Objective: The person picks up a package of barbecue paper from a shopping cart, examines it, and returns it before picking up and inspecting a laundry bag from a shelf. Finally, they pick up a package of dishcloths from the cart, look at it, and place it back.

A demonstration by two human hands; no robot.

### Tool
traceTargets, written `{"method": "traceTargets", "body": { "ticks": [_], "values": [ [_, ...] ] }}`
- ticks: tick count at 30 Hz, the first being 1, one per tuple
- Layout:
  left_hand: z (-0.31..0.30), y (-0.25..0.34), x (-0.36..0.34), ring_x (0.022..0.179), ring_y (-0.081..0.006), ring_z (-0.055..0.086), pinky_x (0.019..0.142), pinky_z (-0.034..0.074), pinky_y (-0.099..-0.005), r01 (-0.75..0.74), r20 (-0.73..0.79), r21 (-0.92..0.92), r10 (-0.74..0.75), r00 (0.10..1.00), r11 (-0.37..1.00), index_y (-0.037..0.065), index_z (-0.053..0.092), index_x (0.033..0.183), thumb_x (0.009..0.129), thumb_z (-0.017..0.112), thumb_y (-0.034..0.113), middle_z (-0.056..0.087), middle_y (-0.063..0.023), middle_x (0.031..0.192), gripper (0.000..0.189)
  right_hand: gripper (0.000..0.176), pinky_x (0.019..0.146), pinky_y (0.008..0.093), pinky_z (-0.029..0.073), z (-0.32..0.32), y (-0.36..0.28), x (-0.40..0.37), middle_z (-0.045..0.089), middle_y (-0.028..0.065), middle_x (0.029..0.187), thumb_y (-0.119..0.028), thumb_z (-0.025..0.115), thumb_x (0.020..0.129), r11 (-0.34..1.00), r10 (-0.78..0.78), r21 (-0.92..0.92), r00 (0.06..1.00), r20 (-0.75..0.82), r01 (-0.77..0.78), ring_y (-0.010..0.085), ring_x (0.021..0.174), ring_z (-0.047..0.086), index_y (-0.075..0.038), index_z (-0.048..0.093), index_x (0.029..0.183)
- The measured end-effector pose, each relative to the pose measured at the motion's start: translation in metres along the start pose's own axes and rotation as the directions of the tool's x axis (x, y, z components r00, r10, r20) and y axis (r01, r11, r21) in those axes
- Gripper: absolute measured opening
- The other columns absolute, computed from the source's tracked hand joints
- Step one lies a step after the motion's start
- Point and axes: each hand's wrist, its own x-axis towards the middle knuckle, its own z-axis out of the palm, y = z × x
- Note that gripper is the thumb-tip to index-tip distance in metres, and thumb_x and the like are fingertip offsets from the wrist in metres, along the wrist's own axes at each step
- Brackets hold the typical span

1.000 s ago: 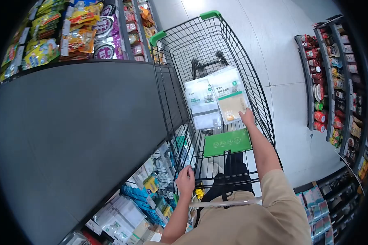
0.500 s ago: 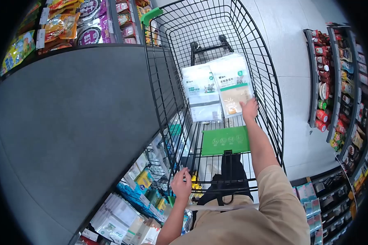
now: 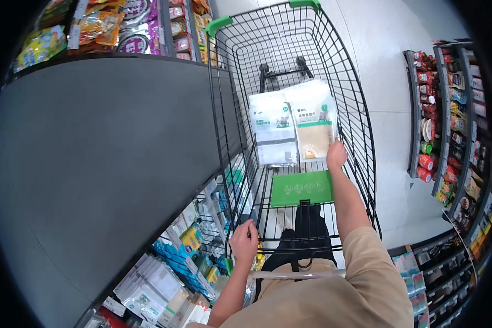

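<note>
1. Fingers of the right hand [image 3: 337,155] are lying at the right edge of the beige-and-white packet [image 3: 314,132]; I cannot tell if they are pinching this edge or only touching it.
2. This packet is lying in the shopping cart [image 3: 220,25], close beside the white packet [image 3: 273,128]; the green panel [image 3: 300,190] is sitting nearer to the person.
3. By its look, I am judging the packet light, soft and thin, easily bending in the middle. Its plastic face is probably being slippery, but hardly fragile.
4. For a good hold, I am preferring the side edge or a lower corner, thumb above and fingers below. If several packets are lying together, one hand is perhaps too little, because they can slide apart.
5. Fingers of the left hand [image 3: 244,241] are resting bent by the cart's near left side; whether they are holding anything, I cannot tell.
6. Farther out, a dark grey surface [image 3: 115,164] is stretching at the left, and red packages [image 3: 425,161] are standing at the right.
</note>
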Motion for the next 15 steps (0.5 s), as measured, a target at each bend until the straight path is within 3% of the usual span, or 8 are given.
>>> {"method": "traceTargets", "body": {
  "ticks": [3, 4, 9, 13, 15],
  "values": [
    [-0.003, 0.001, -0.003, 0.074, -0.0272, 0.068, 0.064, 0.053, -0.0371, -0.003, -0.007, 0.018, 0.003, 1.0, 1.0, 0.005, 0.07, 0.096, 0.088, 0.062, 0.01, 0.071, -0.0109, 0.085, 0.013, 0.023, 0.072, 0.0452, 0.055, -0.011, 0.003, -0.01, 0.069, 0.0166, 0.093, -0.025, 0.063, 0.091, 1.0, -0.025, 0.002, 1.0, 0.004, 0.025, 0.0336, 0.085, 0.069, -0.003, 0.07, 0.093],
    [-0.003, 0.0, -0.004, 0.074, -0.0272, 0.068, 0.064, 0.053, -0.0377, -0.008, -0.023, 0.009, 0.008, 1.0, 1.0, 0.005, 0.07, 0.096, 0.088, 0.061, 0.011, 0.071, -0.0108, 0.085, 0.013, 0.033, 0.073, 0.0495, 0.054, -0.013, 0.006, -0.013, 0.069, 0.019, 0.089, -0.032, 0.058, 0.094, 0.999, -0.045, 0.029, 0.999, -0.013, 0.045, 0.0379, 0.083, 0.068, -0.002, 0.068, 0.084],
    [-0.006, -0.003, -0.008, 0.075, -0.0277, 0.068, 0.065, 0.054, -0.0395, -0.073, -0.097, 0.039, 0.076, 0.992, 0.997, 0.007, 0.07, 0.097, 0.089, 0.061, 0.014, 0.071, -0.0103, 0.085, 0.014, 0.031, 0.074, 0.0523, 0.052, -0.055, -0.002, -0.05, 0.068, 0.0229, 0.088, -0.03, 0.057, 0.094, 0.987, -0.054, 0.146, 0.996, -0.072, 0.064, 0.0419, 0.084, 0.066, -0.001, 0.065, 0.086],
    [-0.012, 0.0, -0.011, 0.079, -0.0282, 0.069, 0.068, 0.053, -0.0406, -0.046, -0.061, 0.028, 0.048, 0.997, 0.999, 0.007, 0.069, 0.096, 0.09, 0.06, 0.017, 0.071, -0.0104, 0.086, 0.015, 0.029, 0.073, 0.053, 0.05, -0.097, -0.012, -0.094, 0.068, 0.0242, 0.085, -0.027, 0.055, 0.093, 0.913, -0.135, 0.362, 0.977, -0.164, 0.187, 0.0429, 0.08, 0.066, 0.001, 0.064, 0.089],
    [-0.011, -0.004, -0.012, 0.079, -0.029, 0.068, 0.068, 0.053, -0.0416, -0.099, -0.086, 0.013, 0.1, 0.991, 0.995, 0.008, 0.069, 0.096, 0.091, 0.059, 0.02, 0.071, -0.0109, 0.086, 0.017, 0.028, 0.072, 0.0518, 0.049, -0.113, -0.017, -0.123, 0.068, 0.025, 0.084, -0.026, 0.057, 0.093, 0.779, -0.166, 0.552, 0.946, -0.277, 0.298, 0.0431, 0.081, 0.066, 0.001, 0.063, 0.089]
  ]
}}
